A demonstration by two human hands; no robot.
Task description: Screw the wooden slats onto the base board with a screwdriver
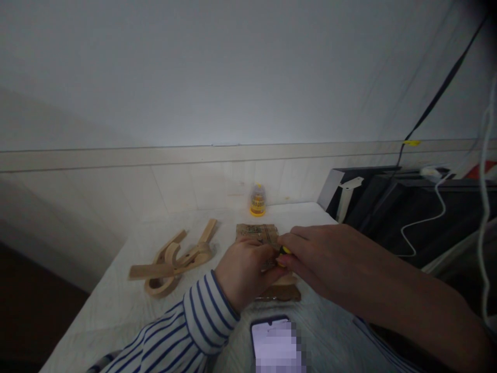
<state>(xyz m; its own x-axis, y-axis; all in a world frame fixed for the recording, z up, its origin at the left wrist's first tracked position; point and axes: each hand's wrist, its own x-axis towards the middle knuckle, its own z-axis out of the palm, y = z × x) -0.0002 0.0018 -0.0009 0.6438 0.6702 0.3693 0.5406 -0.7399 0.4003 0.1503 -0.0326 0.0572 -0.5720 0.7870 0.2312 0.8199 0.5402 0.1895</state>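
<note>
My left hand (244,272) is curled with its fingers closed over a flat brown wooden board (259,233) lying on the white table (116,305). My right hand (322,254) reaches across from the right, its fingertips pinched on a small yellow and black tool (284,250) right where the two hands meet. What the left fingers hold under them is hidden. The left sleeve is striped blue and white.
Several curved wooden pieces (174,259) lie to the left of the board. A small yellow and clear container (258,200) stands at the back by the wall. A phone (276,344) with a lit screen lies near me. A dark case with white cables (419,223) sits to the right.
</note>
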